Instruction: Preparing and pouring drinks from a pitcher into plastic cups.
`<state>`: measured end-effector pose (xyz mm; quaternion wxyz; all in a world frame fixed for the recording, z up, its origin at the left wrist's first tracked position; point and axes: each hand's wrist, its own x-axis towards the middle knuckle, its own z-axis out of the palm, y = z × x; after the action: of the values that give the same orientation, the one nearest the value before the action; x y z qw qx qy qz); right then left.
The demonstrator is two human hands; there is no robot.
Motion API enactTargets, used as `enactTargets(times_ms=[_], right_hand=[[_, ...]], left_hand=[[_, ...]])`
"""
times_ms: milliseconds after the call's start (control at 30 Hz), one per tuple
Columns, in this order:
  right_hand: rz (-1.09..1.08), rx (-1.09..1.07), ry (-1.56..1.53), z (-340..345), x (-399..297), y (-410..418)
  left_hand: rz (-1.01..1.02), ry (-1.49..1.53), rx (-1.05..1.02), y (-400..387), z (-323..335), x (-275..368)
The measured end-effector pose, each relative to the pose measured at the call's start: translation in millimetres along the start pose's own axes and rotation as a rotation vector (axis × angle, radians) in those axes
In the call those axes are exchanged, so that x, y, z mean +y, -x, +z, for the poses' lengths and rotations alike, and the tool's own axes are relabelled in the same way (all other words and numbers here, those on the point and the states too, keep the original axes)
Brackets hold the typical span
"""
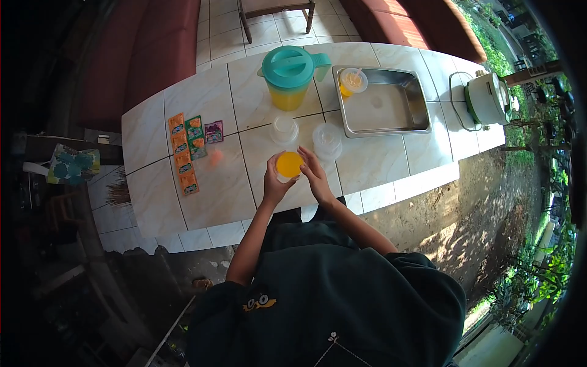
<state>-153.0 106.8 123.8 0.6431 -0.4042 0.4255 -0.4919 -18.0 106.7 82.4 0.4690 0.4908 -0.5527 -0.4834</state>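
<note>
A clear plastic cup of orange drink (289, 164) is at the near edge of the tiled table, between my two hands. My left hand (275, 181) wraps its left side and base. The fingers of my right hand (316, 176) rest against its right side near the rim. Just beyond are a stack of clear plastic cups or lids (284, 130) and a second clear plastic stack (327, 141); which is which is hard to tell. Farther back stands a pitcher (287, 78) with a teal lid and handle, partly filled with orange drink.
A steel tray (383, 128) holds a lidded cup of orange drink (352, 82) with a straw. Orange sachets (182, 154), green sachets (196, 137) and a purple sachet (214, 132) lie left, near a blurred pinkish item (215, 157). A rice cooker (488, 98) with a cord sits far right.
</note>
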Motion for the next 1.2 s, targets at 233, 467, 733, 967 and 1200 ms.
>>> enactTargets(times_ms=[233,467,733,967,1200], right_hand=[[0.025,0.053,-0.025,-20.7,30.3,-0.4],[0.034,0.086,0.002,-31.0,50.3,-5.9],[0.06,0.08,0.03,-39.4,50.7,-11.6],[-0.003,0.098,0.176,-54.5,55.0,-12.5],[-0.074,0.546,0.559,-95.5,44.1,-13.9]], left_hand=[[-0.009,-0.14,-0.018,-1.2,14.5,-27.5],[-0.043,-0.241,-0.039,-2.7,19.4,-41.4],[-0.073,-0.289,-0.07,-5.6,16.6,-42.4],[-0.032,-0.384,0.004,-1.3,5.0,-38.4],[0.227,-0.576,0.27,-13.1,12.8,9.5]])
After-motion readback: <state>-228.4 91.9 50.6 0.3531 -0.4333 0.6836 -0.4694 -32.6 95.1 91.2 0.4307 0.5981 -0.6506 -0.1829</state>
